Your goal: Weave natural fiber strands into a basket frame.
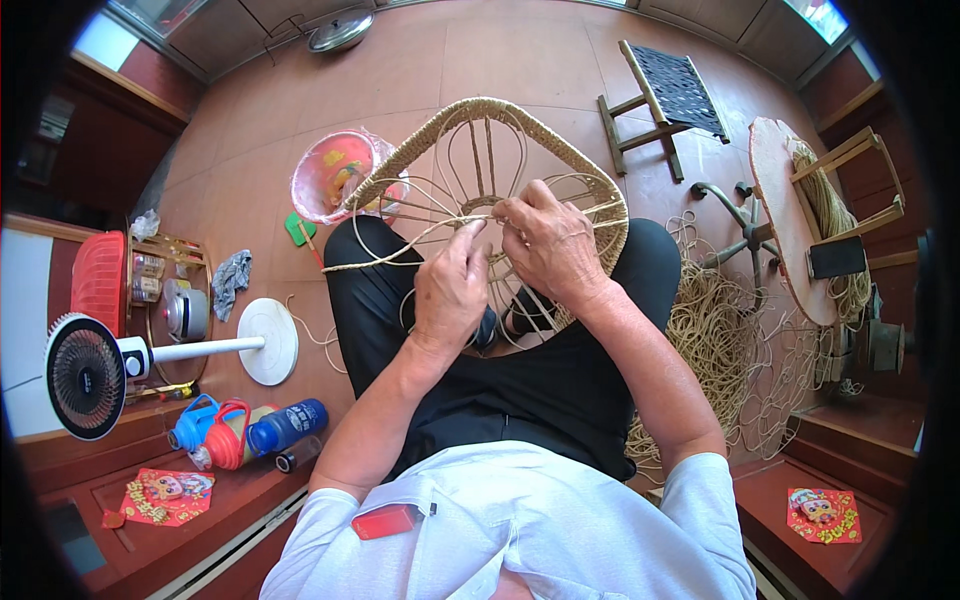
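Just beside each other, my left hand point(450, 290) and right hand point(552, 242) pinch the cord point(458, 219); the frame point(487, 106) spreads beneath and beyond them. A slack pinch could let it slip; the rope heap point(703, 345) to their right could tangle.

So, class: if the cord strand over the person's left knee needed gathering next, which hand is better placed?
Probably the left hand: it is nearer the cord strand, on the same side. The right hand is farther off and would have to reach past the left.
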A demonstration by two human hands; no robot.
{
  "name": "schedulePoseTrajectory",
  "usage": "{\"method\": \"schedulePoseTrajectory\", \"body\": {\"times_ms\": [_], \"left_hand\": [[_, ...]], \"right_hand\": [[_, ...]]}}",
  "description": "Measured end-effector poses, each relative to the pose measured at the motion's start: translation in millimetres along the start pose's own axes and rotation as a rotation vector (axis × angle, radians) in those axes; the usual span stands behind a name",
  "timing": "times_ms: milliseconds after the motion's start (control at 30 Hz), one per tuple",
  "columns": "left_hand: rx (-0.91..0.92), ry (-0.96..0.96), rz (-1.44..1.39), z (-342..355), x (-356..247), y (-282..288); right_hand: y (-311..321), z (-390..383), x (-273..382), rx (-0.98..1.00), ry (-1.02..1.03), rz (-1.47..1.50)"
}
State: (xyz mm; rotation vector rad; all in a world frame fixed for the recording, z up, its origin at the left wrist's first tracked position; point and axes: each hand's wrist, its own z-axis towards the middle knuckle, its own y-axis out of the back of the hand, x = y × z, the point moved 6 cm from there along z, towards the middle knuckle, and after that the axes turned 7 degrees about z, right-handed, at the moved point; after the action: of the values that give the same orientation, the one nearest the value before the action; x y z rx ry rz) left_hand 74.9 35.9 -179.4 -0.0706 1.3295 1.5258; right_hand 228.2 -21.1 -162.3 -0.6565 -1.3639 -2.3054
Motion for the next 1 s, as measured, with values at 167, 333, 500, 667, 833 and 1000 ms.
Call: {"method": "schedulePoseTrajectory", "body": {"times_ms": [167, 333, 500, 667, 833, 1000], "left_hand": [[0.203, 0.41, -0.341, -4.1, 7.9, -28.4], [0.199, 0.661, -0.82, -10.9, 10.2, -53.1], [0.108, 0.639, -0.698, -11.8, -2.1, -38.9], [-0.1, 0.148, -0.112, -4.4, 1.1, -16.1], [-0.177, -0.233, 0.284, 15.5, -21.8, -0.3], [-0.122, -0.281, 0.272, 44.6, -15.2, 5.5]], "right_hand": [[-1.8, 3.0, 1.2, 0.07, -0.08, 0.041], [-0.4, 3.1, -0.2, 0.054, -0.082, 0.09], [-1.4, -0.4, -4.1, 0.018, -0.051, 0.111], [-0.8, -3.9, -4.4, -0.081, 0.006, 0.162], [-0.4, -5.6, -5.8, -0.14, 0.024, 0.142], [-5.6, -5.1, -6.6, -0.109, -0.025, 0.135]]}}
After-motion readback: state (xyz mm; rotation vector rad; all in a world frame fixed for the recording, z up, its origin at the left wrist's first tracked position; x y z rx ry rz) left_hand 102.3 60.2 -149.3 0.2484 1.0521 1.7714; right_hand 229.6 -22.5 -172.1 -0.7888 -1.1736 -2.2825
